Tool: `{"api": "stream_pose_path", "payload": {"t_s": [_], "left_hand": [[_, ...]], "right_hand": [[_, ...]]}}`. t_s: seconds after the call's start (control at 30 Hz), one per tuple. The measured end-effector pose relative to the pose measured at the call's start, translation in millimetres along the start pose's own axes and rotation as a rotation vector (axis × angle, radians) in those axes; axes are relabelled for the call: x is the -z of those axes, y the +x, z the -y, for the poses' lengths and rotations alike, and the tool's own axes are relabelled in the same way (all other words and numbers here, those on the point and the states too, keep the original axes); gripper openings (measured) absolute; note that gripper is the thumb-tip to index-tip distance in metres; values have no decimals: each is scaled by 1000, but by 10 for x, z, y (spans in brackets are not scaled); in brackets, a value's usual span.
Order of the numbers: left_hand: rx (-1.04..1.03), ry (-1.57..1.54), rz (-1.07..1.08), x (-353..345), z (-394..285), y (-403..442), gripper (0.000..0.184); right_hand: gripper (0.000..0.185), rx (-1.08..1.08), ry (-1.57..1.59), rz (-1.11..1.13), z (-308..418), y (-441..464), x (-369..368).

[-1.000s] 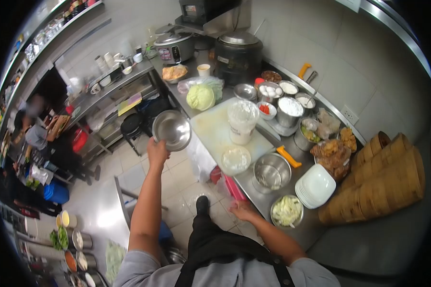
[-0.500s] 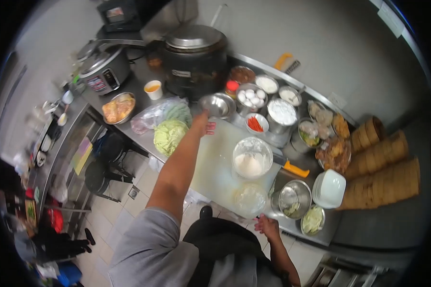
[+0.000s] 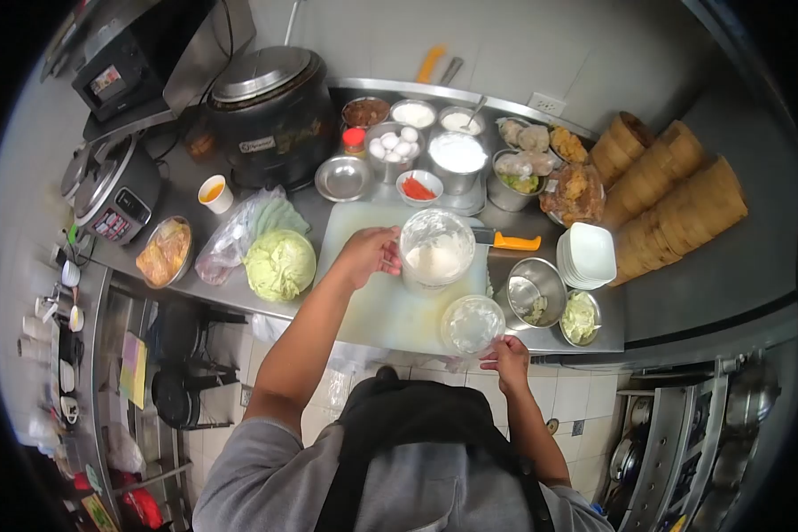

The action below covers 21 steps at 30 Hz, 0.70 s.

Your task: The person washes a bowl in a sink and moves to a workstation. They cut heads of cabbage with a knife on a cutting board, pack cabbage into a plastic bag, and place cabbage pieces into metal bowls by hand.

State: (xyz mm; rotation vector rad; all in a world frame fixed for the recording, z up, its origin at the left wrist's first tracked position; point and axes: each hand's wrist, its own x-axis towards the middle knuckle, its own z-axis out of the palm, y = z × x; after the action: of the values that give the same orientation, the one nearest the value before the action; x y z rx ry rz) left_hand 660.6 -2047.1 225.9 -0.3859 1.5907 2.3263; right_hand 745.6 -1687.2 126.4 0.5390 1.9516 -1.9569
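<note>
A clear plastic tub (image 3: pixel 437 255) with white flour-like powder in it and on its walls stands on the pale cutting board (image 3: pixel 363 306). My left hand (image 3: pixel 370 256) is at the tub's left side, fingers loosely bent and thumb apart; whether the fingertips touch it I cannot tell. Below the tub, at the board's near right corner, lies a round, translucent lid (image 3: pixel 473 324) smeared with white. My right hand (image 3: pixel 507 363) has its thumb and fingers pinched at the lid's near right edge. A knife with an orange handle (image 3: pixel 516 242) lies right of the tub.
A cabbage (image 3: pixel 280 265) and a bowl of raw meat (image 3: pixel 164 253) are at left. Behind stand an empty metal bowl (image 3: pixel 343 179), eggs (image 3: pixel 393 144) and shredded carrot (image 3: pixel 418 187). At right are a steel bowl (image 3: pixel 535 293), stacked white dishes (image 3: pixel 587 256) and bamboo steamers (image 3: pixel 683 222).
My left hand has moved from the metal bowl at the back to the tub's left side. My right hand has come up to the lid's edge. The view has turned and shifted.
</note>
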Motion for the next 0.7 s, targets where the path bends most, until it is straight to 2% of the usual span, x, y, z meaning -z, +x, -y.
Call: {"api": "stream_pose_path", "payload": {"t_s": [0.03,0.1,0.17,0.23,0.27,0.33,0.37,0.47,0.5,0.53,0.57,0.6,0.67,0.7], "left_hand": [[-14,7,12,-12,-2,-21,33],[4,-74,-1,-23,24,-99,34],[6,-68,4,-20,35,-155,35],[27,-1,-62,-24,24,-178,48],[18,3,-56,-18,27,-153,48],[8,69,-135,-40,-30,-71,64],[-10,71,-129,-60,-54,-34,64],[-27,388,-208,-190,-140,50,77],[5,445,-240,-142,-91,170,77],[32,503,-273,-116,-72,288,76],[-28,559,-295,-196,-121,236,73],[-75,615,-319,-261,-129,151,69],[-128,714,-339,-287,-71,153,59],[-143,723,-327,-268,7,202,59]], "right_hand": [[25,17,6,-6,47,-1,-29],[21,257,119,-90,179,-43,-193],[20,316,107,-78,556,-141,-456],[20,764,-82,-109,788,-103,-701],[20,774,-78,-113,910,-95,-767],[26,1139,-717,-111,1145,-63,-868],[26,1156,-715,-119,1210,-37,-890],[28,1382,-1106,50,1307,247,-881],[28,1424,-1107,15,1370,219,-882],[26,1376,-1165,119,1445,157,-892],[24,1313,-1221,223,1550,130,-911],[24,1336,-1221,191,1663,130,-930],[24,1082,-1004,336,1816,139,-952],[24,1090,-1002,314,1848,172,-1029]]}}
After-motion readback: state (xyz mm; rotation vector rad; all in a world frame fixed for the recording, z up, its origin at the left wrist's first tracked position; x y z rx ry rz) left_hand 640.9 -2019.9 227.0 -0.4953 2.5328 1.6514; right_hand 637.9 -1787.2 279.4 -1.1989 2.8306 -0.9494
